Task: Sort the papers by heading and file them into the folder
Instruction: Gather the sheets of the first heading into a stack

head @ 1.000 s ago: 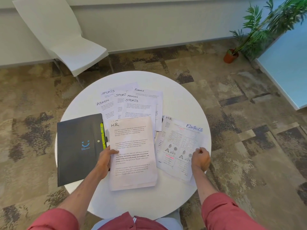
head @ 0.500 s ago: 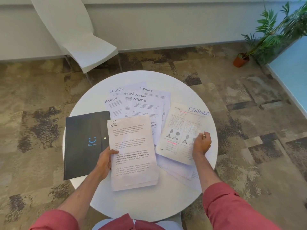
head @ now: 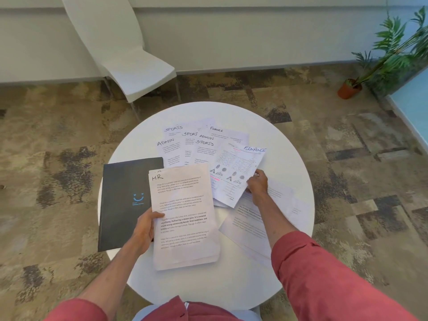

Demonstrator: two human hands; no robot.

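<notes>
hr stack [head: 185, 216]: lies near the table's middle and overlaps the right edge of the folder [head: 125, 200]. only the top page is readable. staggered edges at the near end show more than one sheet; number cannot be told. left hand [head: 144, 230] grips its left edge, thumb on the top page, fingers hidden beneath.

finance sheet [head: 236, 174]: one printed page with a blue heading, held tilted over the right side of the fanned papers [head: 192, 144]. right hand [head: 257, 185] pinches its right edge, fingers curled round the paper.

fanned papers, far half of table: six headings readable, namely sports x3 (one cut off by an overlapping sheet to "sport"), admin x2, finance x1. body text is too small to read.

loose sheets [head: 284, 205]: pale pages on the right side of the table, partly hidden under the right forearm. headings not visible, count uncertain.

folder: one, dark with a blue smile mark, flat on the left side and reaching the table's rim. it is closed; contents not visible.

table [head: 231, 286]: one, round, white; near edge cut off by the person's red sleeves.

beyond: one white chair [head: 129, 54], its top cut off by the frame; one potted plant [head: 393, 49] at far right, partly out of frame.
</notes>
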